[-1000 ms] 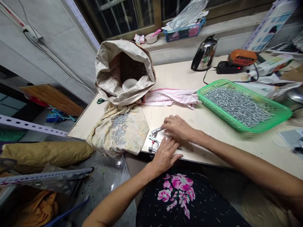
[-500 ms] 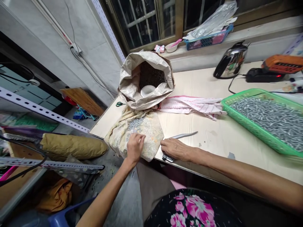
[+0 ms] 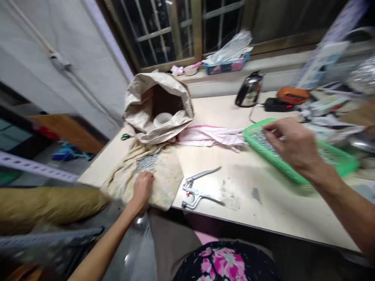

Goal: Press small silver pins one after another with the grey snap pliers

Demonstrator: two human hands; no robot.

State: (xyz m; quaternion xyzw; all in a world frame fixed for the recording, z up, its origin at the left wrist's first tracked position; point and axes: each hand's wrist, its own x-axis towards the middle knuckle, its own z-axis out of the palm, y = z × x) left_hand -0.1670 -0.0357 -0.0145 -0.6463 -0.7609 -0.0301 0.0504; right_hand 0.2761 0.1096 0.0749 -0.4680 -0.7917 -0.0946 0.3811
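Observation:
My left hand [image 3: 143,186] rests on the patterned cloth [image 3: 168,175] at the table's left front, its fingers curled closed beside a pile of small silvery metal pieces [image 3: 147,162]. What those fingers hold, if anything, is hidden. Over the green basket [image 3: 295,177] at the right is my right hand [image 3: 294,144], with thumb and fingertips pinched together; blur hides what is between them. Similar small metal pieces [image 3: 259,136] lie in the basket. A pair of silver hand pliers [image 3: 199,195] with spread handles lies on the table between my hands, touched by neither.
An open sack [image 3: 134,113] with a white bowl [image 3: 162,120] inside stands behind the cloth. A pink-white cloth [image 3: 211,136] stretches toward the basket. Small scissors [image 3: 125,136] lie at the left; a kettle [image 3: 249,89] and an orange power tool [image 3: 293,95] stand at the back.
My right hand has let go of the pliers and moved right, over the green basket. My left hand stays at the cloth. The view has turned to the right.

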